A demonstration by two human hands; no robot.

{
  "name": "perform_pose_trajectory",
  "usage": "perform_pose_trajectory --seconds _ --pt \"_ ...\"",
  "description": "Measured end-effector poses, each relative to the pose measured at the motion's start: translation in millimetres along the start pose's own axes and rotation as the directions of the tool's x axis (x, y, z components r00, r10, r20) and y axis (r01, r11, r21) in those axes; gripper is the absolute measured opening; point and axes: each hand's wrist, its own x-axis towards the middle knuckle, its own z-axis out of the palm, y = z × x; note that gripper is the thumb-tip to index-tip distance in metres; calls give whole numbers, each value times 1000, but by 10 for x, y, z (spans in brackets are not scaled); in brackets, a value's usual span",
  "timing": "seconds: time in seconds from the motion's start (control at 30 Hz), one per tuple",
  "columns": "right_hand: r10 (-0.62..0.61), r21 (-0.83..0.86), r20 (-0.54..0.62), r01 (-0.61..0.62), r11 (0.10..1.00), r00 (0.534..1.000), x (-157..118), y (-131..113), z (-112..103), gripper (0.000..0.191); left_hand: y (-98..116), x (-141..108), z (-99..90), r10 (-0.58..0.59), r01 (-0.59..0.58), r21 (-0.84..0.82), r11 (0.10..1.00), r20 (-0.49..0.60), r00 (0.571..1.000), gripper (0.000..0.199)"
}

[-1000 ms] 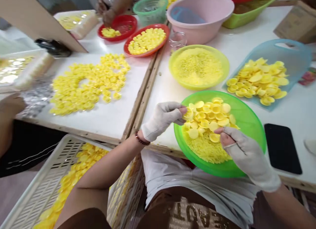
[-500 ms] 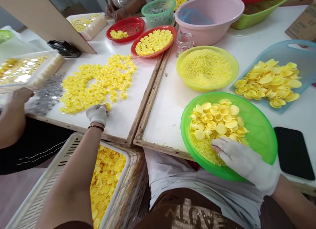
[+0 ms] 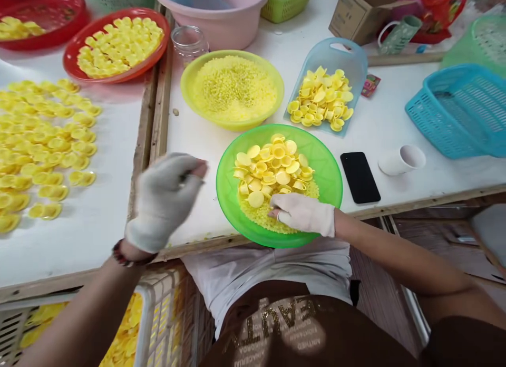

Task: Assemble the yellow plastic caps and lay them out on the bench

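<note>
My left hand [image 3: 168,201], in a white fingerless glove, hovers over the table left of the green plate [image 3: 330,169]. Its fingers are curled towards the thumb, and nothing shows between them. My right hand [image 3: 302,211], gloved too, rests in the plate with its fingers bent down into small yellow beads [image 3: 256,215]. What its fingertips hold, if anything, is hidden. Behind that hand, small yellow plastic cups with round lids [image 3: 272,164] lie heaped on the beads. At the left, many yellow lidded cups [image 3: 51,145] are spread on the white tabletop.
A yellow bowl of beads [image 3: 233,90] stands behind the plate. A blue scoop-shaped tray [image 3: 358,56] carries more cups. Nearby are a black phone [image 3: 360,177], a white cup [image 3: 399,160] and a blue basket [image 3: 446,116]. A wooden edge [image 3: 152,114] divides the tables; a crate [image 3: 148,314] stands below.
My left hand has left the spread cups and moved right, towards the green plate. My right hand stays in the plate. The view has turned right, bringing in the blue basket and white cup.
</note>
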Motion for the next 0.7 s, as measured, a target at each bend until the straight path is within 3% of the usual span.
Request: perform_pose_trajectory --seconds 0.07,0.1,0.17,0.23,0.27,0.33,0.43,0.5,0.57,0.6,0.7 --pt "88 302 -71 -63 951 994 -32 114 -68 25 353 122 336 102 -76 -132 988 207 973 17" --pt "155 513 -104 -81 855 982 -54 169 -107 25 489 165 495 134 -80 -187 979 297 945 18" --pt "286 854 -135 -35 519 949 -98 262 -183 29 698 219 783 151 -36 -264 964 428 891 17" --pt "355 972 -157 80 221 922 -132 324 -241 36 845 244 1016 148 34 -325 945 518 842 15" --pt "376 983 -172 136 119 910 -140 343 -260 38 899 249 1107 149 60 -342 938 552 820 15" --pt "407 976 -199 218 1 891 -142 356 -282 41 970 250 1227 162 53 -329 943 592 789 14" --pt "435 957 -243 287 -39 867 -118 320 -295 43 991 229 1236 215 -71 -250 966 618 756 9" --pt "452 941 -291 337 -22 843 -88 264 -304 44 970 207 1150 178 -55 -219 974 599 780 5" --pt "472 922 -341 386 2 813 -40 188 -319 44 946 185 1041 41 133 -254 958 579 814 8" --pt "480 913 -365 409 14 798 -9 144 -327 44 936 175 991 -40 267 -304 914 588 808 13" --pt "485 870 -454 490 59 748 100 15 -343 44 920 156 901 -155 609 -482 630 691 706 26"
